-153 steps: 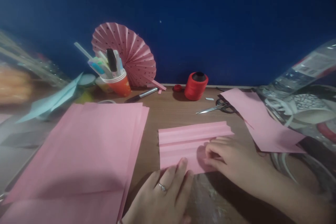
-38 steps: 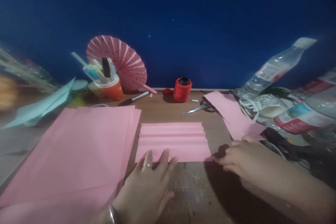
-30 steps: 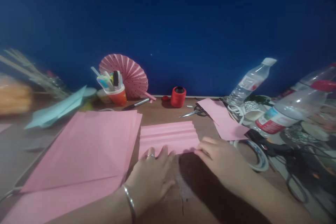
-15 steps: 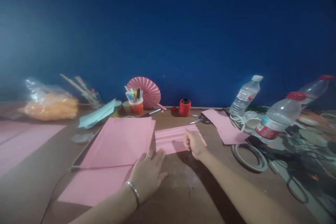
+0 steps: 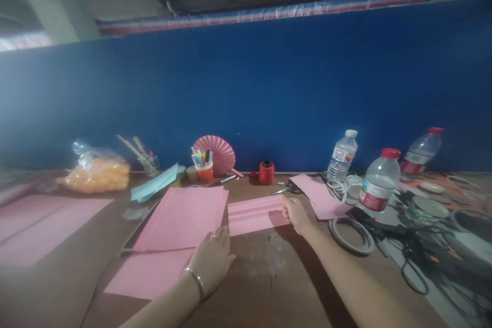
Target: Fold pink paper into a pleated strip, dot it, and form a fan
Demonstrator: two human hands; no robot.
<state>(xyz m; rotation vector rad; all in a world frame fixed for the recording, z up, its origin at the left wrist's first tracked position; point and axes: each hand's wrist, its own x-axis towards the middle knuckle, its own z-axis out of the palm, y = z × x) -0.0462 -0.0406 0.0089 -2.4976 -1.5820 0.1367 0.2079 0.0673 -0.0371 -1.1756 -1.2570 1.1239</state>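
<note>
Here, nearest, the left hand, with a ring and a bracelet, lies open with its fingers extended and holds nothing, by the right edge of the stack and the near left corner of the sheet. The right hand has its fingers curled in at the sheet's right end; whether they grip the paper, I cannot tell. The sheet, pink and creased in parallel bands, lies on the table between the stack and the tape. Left of the stack is another pink paper, and right of the tape runs a tangle of cables. Beyond the sheet, the scissors lie partly under the offcut, which is pink too. Farther back, a pen lies near an orange cup of markers, with a pleated fan upright behind it. The red spool stands to the right of these. Three bottles, one white-capped and two red-capped, stand at the right, a bag of something orange sits at the left, and a blue wall rises behind.
</note>
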